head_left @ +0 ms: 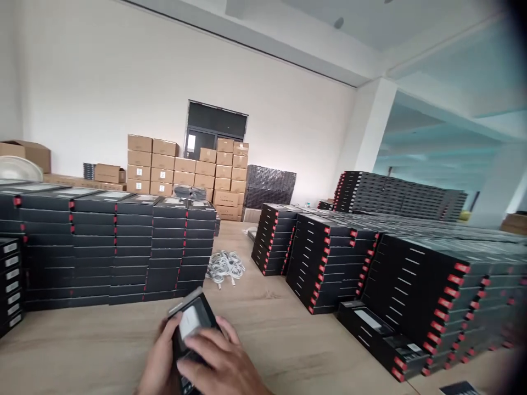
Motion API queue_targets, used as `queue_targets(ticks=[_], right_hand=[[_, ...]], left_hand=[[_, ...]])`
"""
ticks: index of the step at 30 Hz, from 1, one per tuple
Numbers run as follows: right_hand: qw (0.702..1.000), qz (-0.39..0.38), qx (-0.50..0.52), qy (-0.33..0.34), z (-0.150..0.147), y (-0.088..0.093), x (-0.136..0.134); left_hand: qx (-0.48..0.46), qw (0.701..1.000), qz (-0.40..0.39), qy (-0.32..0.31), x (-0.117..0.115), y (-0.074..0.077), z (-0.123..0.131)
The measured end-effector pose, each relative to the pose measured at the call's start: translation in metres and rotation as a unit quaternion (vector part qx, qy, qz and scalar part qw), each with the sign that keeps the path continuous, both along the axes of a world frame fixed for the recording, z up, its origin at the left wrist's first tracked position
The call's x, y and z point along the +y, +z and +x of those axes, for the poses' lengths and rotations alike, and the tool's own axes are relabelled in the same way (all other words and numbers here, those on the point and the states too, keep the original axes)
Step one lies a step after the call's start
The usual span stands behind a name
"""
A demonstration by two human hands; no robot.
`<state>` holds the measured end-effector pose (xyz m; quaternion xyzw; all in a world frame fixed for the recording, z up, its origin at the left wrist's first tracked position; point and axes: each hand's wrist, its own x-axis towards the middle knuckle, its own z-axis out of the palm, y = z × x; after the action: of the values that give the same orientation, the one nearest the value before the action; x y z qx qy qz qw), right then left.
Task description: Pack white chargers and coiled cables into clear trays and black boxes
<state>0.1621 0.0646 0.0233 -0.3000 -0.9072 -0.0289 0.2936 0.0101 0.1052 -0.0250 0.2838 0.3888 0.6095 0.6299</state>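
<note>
Low in the middle of the head view, both my hands hold one flat black box with a white label point(192, 320) above the wooden floor. My left hand point(158, 359) grips its left side, fingers curled round the edge. Across the box's near end lies my right hand point(218, 365), fingers pressed on top. Stacks of the same black boxes with red tabs stand to the left point(123, 247) and to the right point(329, 263).
A tangle of white cables point(225, 266) lies on the floor between the stacks. Brown cartons point(181, 170) are piled against the far wall by a dark doorway point(216, 129). More black stacks fill the right side point(432, 285). A white pillar point(366, 126) stands behind.
</note>
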Motion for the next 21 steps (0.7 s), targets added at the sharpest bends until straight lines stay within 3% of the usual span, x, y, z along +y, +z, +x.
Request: queue_targets(ticks=[2, 3, 6, 8, 10, 14, 16, 18, 21], right_hand=[[0.987, -0.109, 0.114, -0.02, -0.015, -0.002, 0.012], [0.965, -0.182, 0.184, -0.04, -0.017, -0.003, 0.017], [0.853, -0.401, 0.334, 0.02, -0.017, -0.011, 0.027], [0.8, -0.469, 0.364, 0.082, -0.02, -0.021, 0.028], [0.815, -0.446, 0.366, 0.054, -0.025, -0.029, 0.025], [0.918, -0.277, 0.27, -0.089, -0.029, -0.034, 0.02], [0.939, -0.244, 0.23, -0.074, -0.027, -0.032, 0.018], [0.929, -0.274, 0.247, -0.016, -0.024, -0.028, 0.016], [0.853, -0.363, 0.375, 0.021, -0.019, -0.021, 0.017]], left_hand=[[-0.035, 0.997, -0.017, 0.06, 0.004, 0.009, -0.021], [-0.05, 0.996, -0.016, 0.069, 0.004, 0.013, -0.029], [-0.018, 0.998, 0.03, 0.044, 0.004, 0.023, -0.04], [0.059, 0.994, 0.078, 0.043, 0.004, 0.025, -0.038], [0.162, 0.977, 0.117, 0.068, 0.002, 0.026, -0.033], [0.282, 0.939, 0.166, 0.105, -0.009, 0.034, -0.023], [0.317, 0.925, 0.183, 0.102, -0.016, 0.041, -0.021], [0.365, 0.901, 0.207, 0.105, -0.021, 0.045, -0.022], [0.472, 0.828, 0.279, 0.122, -0.022, 0.045, -0.025]])
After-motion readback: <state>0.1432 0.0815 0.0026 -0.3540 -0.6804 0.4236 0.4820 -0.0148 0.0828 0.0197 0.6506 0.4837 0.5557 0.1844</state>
